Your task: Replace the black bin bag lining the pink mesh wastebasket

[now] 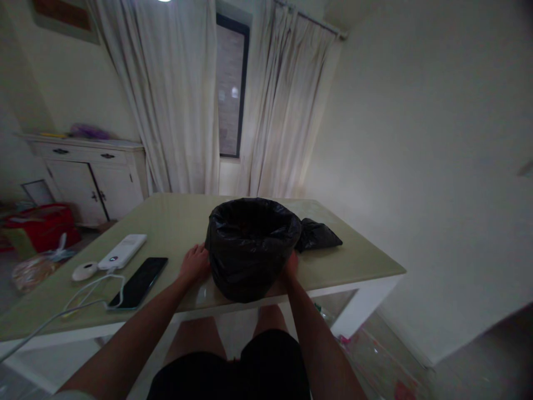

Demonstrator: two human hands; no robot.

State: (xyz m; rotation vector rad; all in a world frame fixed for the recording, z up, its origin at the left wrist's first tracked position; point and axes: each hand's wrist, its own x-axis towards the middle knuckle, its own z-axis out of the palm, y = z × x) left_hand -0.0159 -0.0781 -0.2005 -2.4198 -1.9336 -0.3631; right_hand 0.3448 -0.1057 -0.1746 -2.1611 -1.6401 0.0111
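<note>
A bin lined with a black trash bag (pixel 250 266) stands near the table's front edge, its wide mouth facing up and the bag folded down over the rim. My left hand (pixel 195 262) lies at the bin's left side, fingers stretched out along the tabletop; whether it presses on the bag I cannot tell. At the right side, my right hand (pixel 290 268) is against the bin's lower part, its fingers mostly hidden by the bag. Just beyond that hand, a loose black plastic bag (pixel 318 235) lies crumpled on the table. The inside of the bin is dark.
On the left of the pale green table (pixel 179 214) are a white power bank (pixel 124 251), a small round white device (pixel 84 271), a black phone (pixel 139 283) and a white cable (pixel 89 305). A white cabinet (pixel 79 178) stands behind; a wall (pixel 425 166) rises at right.
</note>
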